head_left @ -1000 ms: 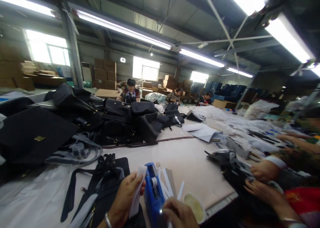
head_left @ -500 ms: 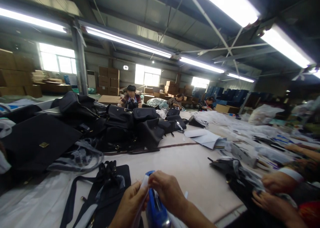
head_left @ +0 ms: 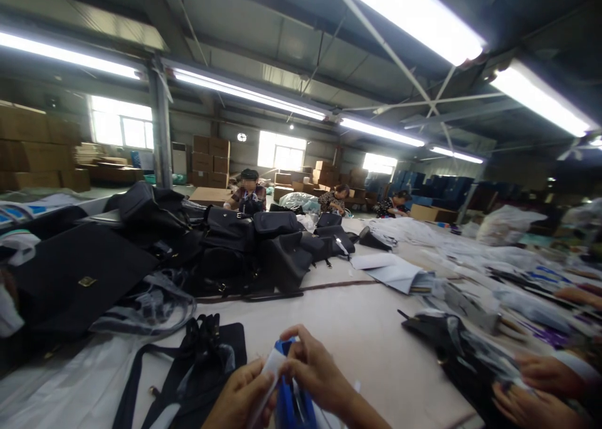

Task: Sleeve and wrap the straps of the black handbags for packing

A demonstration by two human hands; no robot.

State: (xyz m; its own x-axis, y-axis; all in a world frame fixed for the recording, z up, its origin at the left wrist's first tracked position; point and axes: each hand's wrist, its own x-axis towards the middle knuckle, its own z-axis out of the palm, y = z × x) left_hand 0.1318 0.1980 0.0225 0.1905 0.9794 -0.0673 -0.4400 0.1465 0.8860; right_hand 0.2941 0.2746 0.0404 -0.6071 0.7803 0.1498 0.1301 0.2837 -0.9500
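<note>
At the bottom centre, my left hand (head_left: pixel 244 388) is closed around a thin white strip (head_left: pixel 273 363) that looks like paper or foam. My right hand (head_left: pixel 315 366) has its thumb and bent forefinger closed at the strip's right edge. Just under both hands stands a blue tape dispenser (head_left: pixel 289 404), partly covered by my fingers. Whether a piece of tape is between my right fingertips is too small to tell. To the left of my left hand lies a black bag with straps (head_left: pixel 207 347), partly in clear film.
Many black bags (head_left: pixel 230 228) are heaped across the table (head_left: pixel 338 316) ahead and to the left. White sheets (head_left: pixel 395 271) lie beyond my hands. At right, a co-worker's hands (head_left: pixel 540 379) handle a black bag (head_left: pixel 451 341). Several people sit at the far side.
The view has tipped slightly, so the scene sits lower. My right forefinger has lifted and bent, and more of the white strip shows between my hands.
</note>
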